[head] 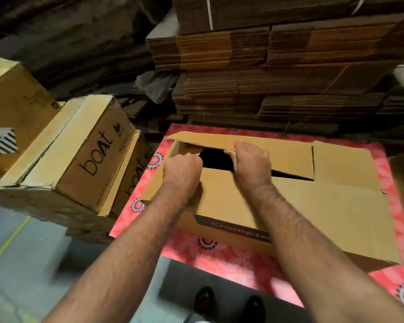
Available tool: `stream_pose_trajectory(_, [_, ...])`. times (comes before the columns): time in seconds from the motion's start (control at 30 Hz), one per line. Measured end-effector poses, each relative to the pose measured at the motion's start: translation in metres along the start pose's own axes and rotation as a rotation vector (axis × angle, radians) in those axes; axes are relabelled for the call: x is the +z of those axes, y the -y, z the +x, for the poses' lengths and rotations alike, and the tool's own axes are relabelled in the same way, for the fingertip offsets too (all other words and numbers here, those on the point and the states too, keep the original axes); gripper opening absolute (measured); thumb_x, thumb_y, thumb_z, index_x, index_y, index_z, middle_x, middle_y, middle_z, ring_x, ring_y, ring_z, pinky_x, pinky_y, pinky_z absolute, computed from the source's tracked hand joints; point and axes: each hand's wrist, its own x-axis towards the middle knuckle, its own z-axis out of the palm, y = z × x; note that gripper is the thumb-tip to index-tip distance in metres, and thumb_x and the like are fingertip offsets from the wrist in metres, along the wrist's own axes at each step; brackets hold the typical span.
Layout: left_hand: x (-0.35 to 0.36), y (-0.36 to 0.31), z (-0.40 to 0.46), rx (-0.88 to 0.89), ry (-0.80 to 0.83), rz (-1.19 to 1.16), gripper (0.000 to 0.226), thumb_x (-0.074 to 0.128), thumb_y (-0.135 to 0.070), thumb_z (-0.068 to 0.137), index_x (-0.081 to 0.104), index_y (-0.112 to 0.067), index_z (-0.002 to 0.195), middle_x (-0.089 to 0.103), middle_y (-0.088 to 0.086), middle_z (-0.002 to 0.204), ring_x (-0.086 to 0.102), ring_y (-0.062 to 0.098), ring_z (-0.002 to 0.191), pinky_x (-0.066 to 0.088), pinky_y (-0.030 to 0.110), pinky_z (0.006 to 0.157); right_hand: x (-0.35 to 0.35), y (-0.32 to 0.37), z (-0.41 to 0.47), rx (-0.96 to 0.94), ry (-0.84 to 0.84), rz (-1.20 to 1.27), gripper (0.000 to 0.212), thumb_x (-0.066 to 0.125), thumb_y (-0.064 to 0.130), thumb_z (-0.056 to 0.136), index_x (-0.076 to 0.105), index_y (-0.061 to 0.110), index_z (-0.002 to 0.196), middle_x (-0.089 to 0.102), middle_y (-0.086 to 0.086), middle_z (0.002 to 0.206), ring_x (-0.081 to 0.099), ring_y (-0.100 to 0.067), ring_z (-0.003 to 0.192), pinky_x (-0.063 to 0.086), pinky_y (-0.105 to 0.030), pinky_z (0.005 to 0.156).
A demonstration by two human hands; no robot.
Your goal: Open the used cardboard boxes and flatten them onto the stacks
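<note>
While lying on its side atop a pink floral-print sheet [219,259], brown corrugated cardboard box w/ "Crompton" lettering [243,206] sits just in front of tall stacks of flattened brown cardboard [266,73]. Half open already: far flap [266,148] lifted off the near panel, dark gap showing betw. the two.

Left hand [183,170] clenched at the left rim of the gap, fingers curled round the cardboard edge as far as visible; fingertips hidden, so exact hold unclear. Right hand [251,159] grasping the far flap's edge, thumb under, fingers over the top.

Handling, judged: looks light and empty, stiff along the flutes but bends easily at the creases. Used stock, so edges prob. soft and apt to tear if yanked from one corner. Dry surface, not slippery; raw edges can cut skin. Best taken at flap edges near the creases, both hands well apart, then pulled outward so the seam gives. To flatten, press opposite corners so the tube collapses along its own folds, not across the panel.

Nearby on the left: tan cardboard boxes printed "boat" [79,155], stacked, still closed, presumably next in line. Grey floor [21,264] w/ yellow line below; dark shoes [204,301] at bottom edge.
</note>
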Motion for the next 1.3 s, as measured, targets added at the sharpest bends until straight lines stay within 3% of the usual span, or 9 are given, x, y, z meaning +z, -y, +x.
stream_pose_trajectory(0.23, [0.007,0.031,-0.002,-0.064,-0.077,-0.017,0.01,0.062,-0.025,0.1,0.062,-0.015,0.102,0.052,-0.006,0.07,0.064,0.018,0.063,0.055,0.032,0.056,-0.001,0.002,-0.001,0.028,-0.032,0.044,0.034,0.043,0.045,0.106,0.059,0.016,0.1,0.06,-0.003,0.091,0.052,-0.023,0.082,0.04,-0.039,0.076])
stream_pose_trajectory(0.43, [0.003,0.056,0.004,-0.098,-0.144,-0.062,0.028,0.039,-0.038,0.108,0.055,-0.016,0.109,0.042,-0.007,0.068,0.039,0.007,0.053,0.028,0.025,0.046,0.0,0.003,0.006,0.096,-0.041,0.09,0.035,0.042,0.045,0.105,0.06,0.016,0.101,0.061,0.0,0.091,0.048,-0.018,0.081,0.046,-0.039,0.08])
stream_pose_trajectory(0.53, [0.0,0.073,0.009,-0.142,-0.158,-0.126,0.023,0.039,-0.035,0.108,0.053,-0.019,0.1,0.042,-0.007,0.068,0.041,0.009,0.056,0.03,0.027,0.05,0.0,0.003,0.012,0.104,-0.049,0.102,0.031,0.047,0.044,0.105,0.06,0.016,0.098,0.054,0.003,0.085,0.045,-0.016,0.077,0.045,-0.038,0.078])
stream_pose_trajectory(0.67, [0.008,0.13,0.033,-0.365,-0.129,-0.386,0.023,0.048,-0.029,0.105,0.065,-0.018,0.095,0.06,0.001,0.083,0.062,0.023,0.081,0.055,0.035,0.074,0.001,-0.004,0.002,0.05,-0.037,0.087,0.033,0.042,0.045,0.106,0.059,0.018,0.108,0.057,0.004,0.093,0.051,-0.017,0.084,0.05,-0.044,0.086])
stream_pose_trajectory(0.87, [0.039,0.177,0.055,-0.411,0.008,-0.405,0.034,0.043,-0.035,0.107,0.06,-0.011,0.123,0.065,0.013,0.111,0.059,0.028,0.095,0.053,0.042,0.081,0.006,-0.009,-0.006,-0.037,0.066,-0.019,0.05,0.049,0.048,0.103,0.058,0.015,0.139,0.064,-0.002,0.136,0.057,-0.023,0.127,0.043,-0.048,0.108])
stream_pose_trajectory(1.0, [0.092,0.163,0.06,-0.197,-0.04,-0.295,0.052,0.057,-0.035,0.1,0.042,-0.014,0.146,0.034,0.009,0.16,0.028,0.027,0.149,0.027,0.056,0.118,0.004,-0.006,-0.008,-0.054,0.17,-0.123,0.057,0.056,0.051,0.1,0.056,0.015,0.144,0.059,-0.003,0.144,0.051,-0.023,0.135,0.039,-0.046,0.112])
stream_pose_trajectory(1.07, [0.12,0.149,0.059,-0.142,0.044,-0.544,0.038,0.052,-0.032,0.102,0.057,-0.015,0.137,0.055,0.009,0.145,0.048,0.029,0.136,0.036,0.049,0.114,0.008,0.0,-0.014,-0.018,0.214,-0.156,0.058,0.057,0.05,0.1,0.051,0.017,0.148,0.053,-0.002,0.149,0.046,-0.021,0.138,0.035,-0.047,0.115])
stream_pose_trajectory(1.2, [0.142,0.119,0.047,-0.305,0.417,-1.472,0.027,0.044,-0.021,0.105,0.071,-0.019,0.105,0.068,-0.001,0.094,0.059,0.021,0.089,0.043,0.028,0.069,0.006,0.019,-0.02,0.073,0.31,-0.23,0.061,0.045,0.046,0.105,0.036,0.017,0.158,0.036,-0.001,0.163,0.03,-0.017,0.15,0.029,-0.047,0.119])
stream_pose_trajectory(1.3, [0.143,0.126,0.047,-0.251,0.417,-1.528,0.024,0.046,-0.024,0.105,0.069,-0.02,0.106,0.067,-0.003,0.099,0.064,0.017,0.096,0.044,0.028,0.069,-0.006,0.04,-0.018,0.15,0.391,-0.293,0.059,0.039,0.046,0.107,0.029,0.021,0.159,0.03,0.0,0.165,0.03,-0.02,0.149,0.031,-0.047,0.115])
